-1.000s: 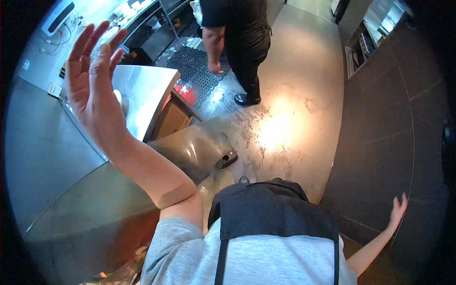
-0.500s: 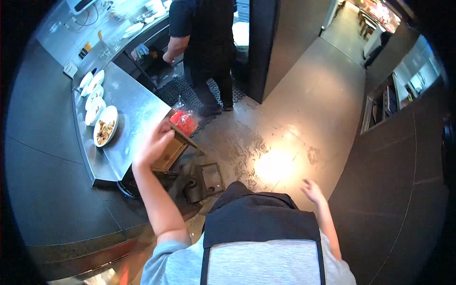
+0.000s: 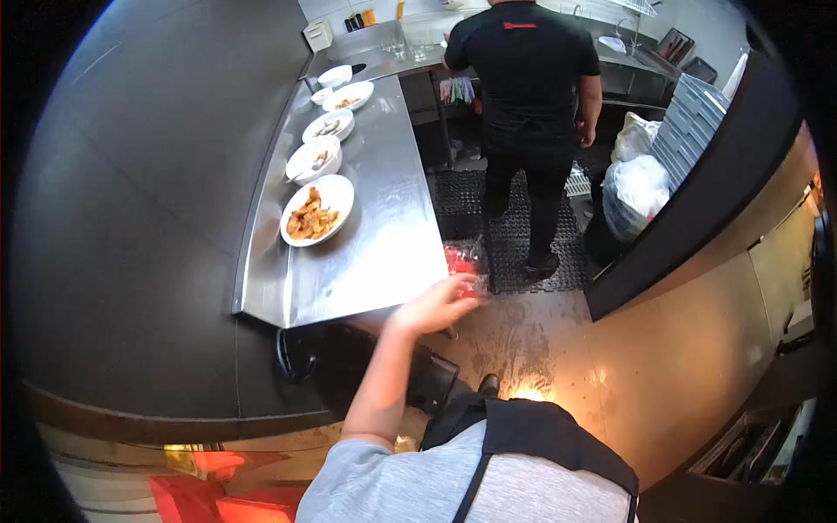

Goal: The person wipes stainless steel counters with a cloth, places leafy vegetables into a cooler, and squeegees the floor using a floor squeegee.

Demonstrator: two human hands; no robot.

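My left hand (image 3: 436, 307) reaches out over the near corner of a steel counter (image 3: 392, 200), slightly blurred, its fingers apart. Just beyond the fingertips is a red item in clear plastic (image 3: 460, 258), partly covered by the hand in this view. A white bowl of browned food pieces (image 3: 340, 193) stands nearest on the counter. Behind it, in a row, are a bowl with a spoon in it (image 3: 301, 162) and several more white bowls and dishes with food remains. My right hand is out of view.
A person in black (image 3: 523, 96) stands on the rubber mat (image 3: 458, 196), back turned, at the far counter. Right of them are stacked blue-grey crates (image 3: 689, 131) and a bin with a plastic liner (image 3: 635, 205). A dark partition (image 3: 689, 205) edges the walkway. The floor has wet marks.
My view has turned left toward the counter and bowls, and they look closer. The left hand stays near the counter's corner and the red item. My right hand has left the view.
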